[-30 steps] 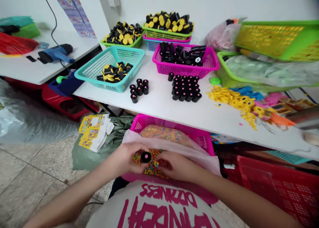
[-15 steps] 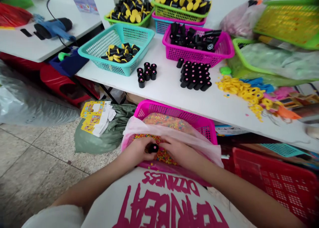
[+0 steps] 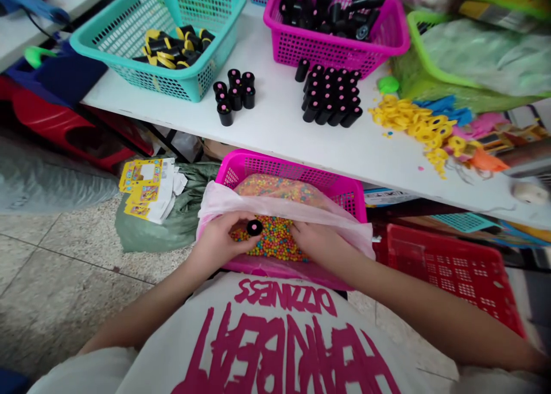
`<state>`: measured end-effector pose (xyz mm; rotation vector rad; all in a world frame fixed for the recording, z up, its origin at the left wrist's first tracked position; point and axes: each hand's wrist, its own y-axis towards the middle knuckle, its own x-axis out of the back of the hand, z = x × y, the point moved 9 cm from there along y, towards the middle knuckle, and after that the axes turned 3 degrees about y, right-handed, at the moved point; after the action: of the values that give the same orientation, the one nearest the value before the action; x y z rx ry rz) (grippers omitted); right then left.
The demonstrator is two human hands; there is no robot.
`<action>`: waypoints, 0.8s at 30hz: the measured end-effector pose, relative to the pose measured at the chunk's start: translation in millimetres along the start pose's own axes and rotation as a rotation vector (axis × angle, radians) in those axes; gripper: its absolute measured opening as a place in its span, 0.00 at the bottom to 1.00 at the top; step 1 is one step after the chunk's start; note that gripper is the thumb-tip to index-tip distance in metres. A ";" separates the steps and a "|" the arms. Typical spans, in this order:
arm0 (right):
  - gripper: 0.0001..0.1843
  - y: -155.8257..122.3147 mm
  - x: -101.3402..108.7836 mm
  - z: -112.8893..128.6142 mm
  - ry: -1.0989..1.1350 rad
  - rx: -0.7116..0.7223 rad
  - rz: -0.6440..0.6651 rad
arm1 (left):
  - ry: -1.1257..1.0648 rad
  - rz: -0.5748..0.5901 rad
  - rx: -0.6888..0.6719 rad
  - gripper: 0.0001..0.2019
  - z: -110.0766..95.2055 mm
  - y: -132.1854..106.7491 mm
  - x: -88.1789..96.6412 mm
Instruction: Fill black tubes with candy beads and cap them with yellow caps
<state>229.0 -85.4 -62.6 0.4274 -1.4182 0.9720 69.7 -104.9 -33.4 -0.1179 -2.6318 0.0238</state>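
My left hand [image 3: 217,239] grips a small black cylinder [image 3: 254,228] between thumb and fingers, its round end with a pink dot facing up. Under it lies a heap of tiny multicoloured beads [image 3: 275,239] in an open whitish plastic bag [image 3: 344,228]. The bag is set in a magenta basket [image 3: 297,165] at my lap. Over the right part of the beads is my right hand [image 3: 321,242], fingers curled and fingertips down among them; what they pinch is hidden.
Upright black cylinders with pink dots stand in a small group [image 3: 235,95] and a larger block [image 3: 331,95] on the white table [image 3: 275,135]. Behind are a turquoise basket [image 3: 142,87] and a magenta basket [image 3: 327,52]. Yellow pieces [image 3: 413,121] lie right; a red crate [image 3: 451,279] stands below.
My left hand has turned the black cylinder so its dotted end faces up. My right hand has drawn apart from it, to the right. The view has tilted down.
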 end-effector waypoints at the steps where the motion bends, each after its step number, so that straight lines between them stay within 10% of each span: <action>1: 0.18 0.3 -4.5 0.5 0.008 -0.018 0.028 | 0.020 -0.006 -0.007 0.13 -1.2 -0.2 0.6; 12: 0.21 23.2 -17.5 14.9 0.652 0.081 0.042 | 0.234 0.010 -0.138 0.16 -11.2 -4.8 -1.8; 24: 0.16 -2.6 63.1 31.3 0.560 0.175 -0.263 | 0.226 0.198 -0.145 0.13 -3.0 -4.0 -22.9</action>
<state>203.2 -91.5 2.7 0.4162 -0.7551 0.9102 90.8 -111.0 -41.8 -0.4064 -2.3851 -0.1066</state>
